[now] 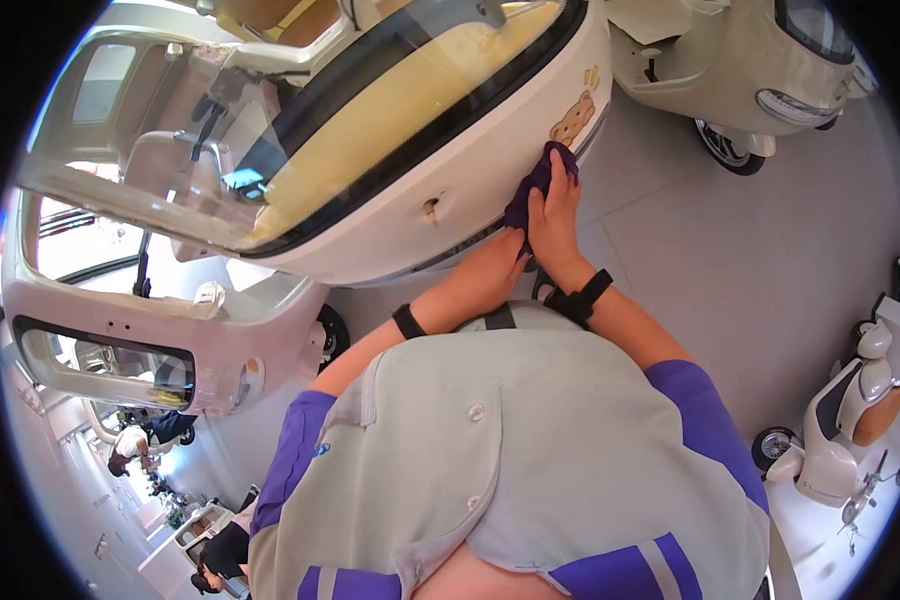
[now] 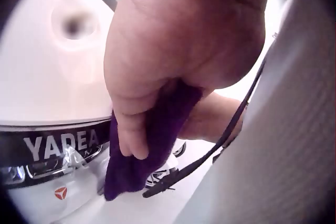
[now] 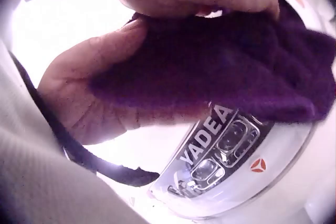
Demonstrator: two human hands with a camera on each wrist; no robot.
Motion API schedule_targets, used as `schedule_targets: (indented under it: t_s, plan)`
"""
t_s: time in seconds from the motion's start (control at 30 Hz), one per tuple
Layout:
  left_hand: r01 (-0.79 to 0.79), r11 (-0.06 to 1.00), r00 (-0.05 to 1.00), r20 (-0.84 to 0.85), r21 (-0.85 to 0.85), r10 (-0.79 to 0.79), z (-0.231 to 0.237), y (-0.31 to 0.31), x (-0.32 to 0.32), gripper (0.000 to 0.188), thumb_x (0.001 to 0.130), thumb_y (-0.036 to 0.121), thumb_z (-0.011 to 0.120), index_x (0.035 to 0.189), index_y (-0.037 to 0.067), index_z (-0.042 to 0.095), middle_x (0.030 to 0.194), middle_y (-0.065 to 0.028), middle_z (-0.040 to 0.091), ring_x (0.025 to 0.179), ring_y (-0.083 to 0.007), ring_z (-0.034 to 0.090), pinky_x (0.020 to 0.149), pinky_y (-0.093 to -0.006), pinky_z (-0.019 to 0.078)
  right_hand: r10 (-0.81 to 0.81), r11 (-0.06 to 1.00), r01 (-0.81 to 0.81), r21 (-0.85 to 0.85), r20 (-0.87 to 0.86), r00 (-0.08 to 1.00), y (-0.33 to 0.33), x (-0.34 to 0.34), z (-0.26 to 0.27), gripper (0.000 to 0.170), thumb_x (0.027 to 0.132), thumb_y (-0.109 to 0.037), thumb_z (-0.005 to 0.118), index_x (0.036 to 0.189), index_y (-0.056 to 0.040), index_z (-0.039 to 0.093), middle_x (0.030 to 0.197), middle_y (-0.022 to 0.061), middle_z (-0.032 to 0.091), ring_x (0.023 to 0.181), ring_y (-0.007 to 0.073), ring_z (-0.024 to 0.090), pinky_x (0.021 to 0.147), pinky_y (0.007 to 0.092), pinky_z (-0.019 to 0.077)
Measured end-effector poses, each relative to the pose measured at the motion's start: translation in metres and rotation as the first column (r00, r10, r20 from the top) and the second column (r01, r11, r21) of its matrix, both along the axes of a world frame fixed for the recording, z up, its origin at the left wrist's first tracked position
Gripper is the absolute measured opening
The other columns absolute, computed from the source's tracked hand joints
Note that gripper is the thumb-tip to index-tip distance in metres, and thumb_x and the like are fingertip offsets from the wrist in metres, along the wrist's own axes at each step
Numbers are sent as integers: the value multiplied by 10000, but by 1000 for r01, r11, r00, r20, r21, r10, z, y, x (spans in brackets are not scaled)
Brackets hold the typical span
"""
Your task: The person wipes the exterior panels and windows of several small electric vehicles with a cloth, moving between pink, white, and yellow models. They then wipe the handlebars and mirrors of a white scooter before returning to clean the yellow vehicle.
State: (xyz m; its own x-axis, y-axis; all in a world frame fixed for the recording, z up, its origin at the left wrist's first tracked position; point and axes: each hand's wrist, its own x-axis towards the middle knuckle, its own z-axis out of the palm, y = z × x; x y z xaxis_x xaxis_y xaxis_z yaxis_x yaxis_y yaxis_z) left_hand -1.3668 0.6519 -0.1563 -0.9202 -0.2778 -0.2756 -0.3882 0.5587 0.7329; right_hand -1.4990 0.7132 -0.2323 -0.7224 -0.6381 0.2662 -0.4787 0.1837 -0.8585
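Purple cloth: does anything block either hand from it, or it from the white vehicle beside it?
Nothing visible does. The left hand and right hand both hold the cloth directly, and no obstacle shows between it and the vehicle; whether those two touch is unclear.

On the white vehicle point(image 1: 490, 162): a brown bear decal point(image 1: 572, 120), a black strip point(image 2: 14, 150) with silver YADEA lettering point(image 2: 52, 146), a red emblem point(image 2: 61, 193). Beside the vehicle, a dark purple cloth point(image 3: 220, 61); right of it, a cream scooter point(image 1: 705, 80).
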Motion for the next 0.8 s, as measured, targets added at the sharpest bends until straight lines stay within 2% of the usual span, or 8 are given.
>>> schedule_targets:
  t_s: [0.13,0.23,0.3,0.37,0.47,0.57,0.7,0.8]
  plan:
    - [42,995,997,59,92,-48,11,-20,25,325,1009,235,466,1192,-30,508,1029,-277,601,1009,-437,573,889,-462,451,68,998,-65,-24,132,989,3,19,21,499,915,-72,527,1378,32,374,1355,270,438,1255,432,406,1099,464,307]
    - [-246,953,964,-63,177,260,-4,-26,59,406,1041,292,429,1324,4,467,1151,-210,609,1083,-340,604,925,-414,493,33,997,-11,-76,288,957,-7,28,28,425,904,-120,586,1279,39,464,1281,242,497,1190,371,486,1039,414,380]
    - [-374,671,881,18,640,474,-23,-30,77,467,1058,353,378,1415,54,408,1298,-129,544,1150,-260,585,941,-414,539,-46,992,80,-98,310,949,-11,37,11,423,905,-138,593,1270,38,473,1269,237,505,1168,356,504,1017,408,397]
    - [-454,391,777,141,801,613,-1,-32,86,447,1059,360,370,1400,75,422,1327,-115,513,1150,-254,581,918,-437,562,-113,977,184,-109,468,877,-16,54,-21,435,909,-160,594,1265,53,463,1239,240,509,1144,342,513,1000,407,407]
    - [-475,241,692,189,846,697,0,-57,122,433,1059,358,372,1349,48,456,1306,-123,529,1159,-253,566,902,-482,567,-121,986,161,-39,501,857,-23,97,-17,418,895,-146,604,1227,59,457,1201,245,509,1133,360,504,998,411,400]
    - [-481,226,617,144,847,774,2,-77,164,458,1056,369,370,1280,-21,453,1272,-138,536,1122,-240,587,849,-450,602,-51,999,47,20,276,960,-38,145,5,379,872,-112,614,1175,51,455,1160,255,508,1128,389,491,994,420,394]
    - [-534,235,424,17,812,905,13,-88,212,474,1055,373,370,1214,-48,522,1192,-149,606,1099,-251,613,829,-428,605,319,944,-328,33,162,934,-47,189,24,284,884,-90,602,1115,22,480,1094,260,548,1073,431,518,934,453,429]
    - [-617,463,455,-191,637,870,20,-77,216,474,1054,356,372,1223,-56,534,1145,-195,631,1092,-318,618,875,-443,567,542,830,-552,74,124,831,-50,205,37,213,924,-95,564,1109,-2,515,1035,263,600,988,443,576,851,479,472]
